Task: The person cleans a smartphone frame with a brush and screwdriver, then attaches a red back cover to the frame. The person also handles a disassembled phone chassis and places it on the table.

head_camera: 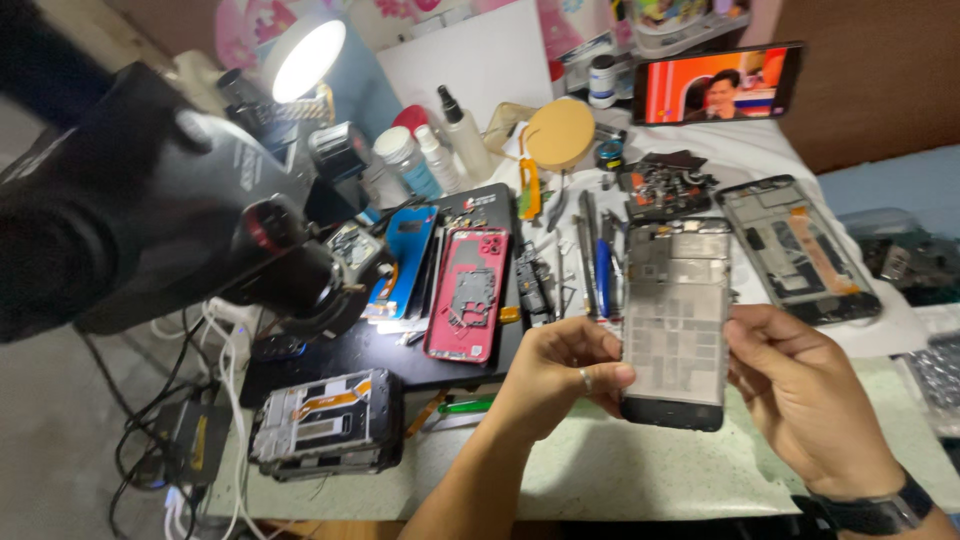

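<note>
tabletop (640, 470): crowded, microscope (150, 210) looming upper left | phone frame (675, 320): up off the surface at centre-right of frame, upright between my hands | right hand (815, 395): fingers wrapped on its right edge | left hand (560, 370): fingers pinching its left edge | red back cover (468, 295): lying flat, centre-left

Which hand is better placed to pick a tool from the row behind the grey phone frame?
Likely the left hand: it pinches only the grey phone frame's edge, nearer the tools; the right hand supports the frame.
</note>
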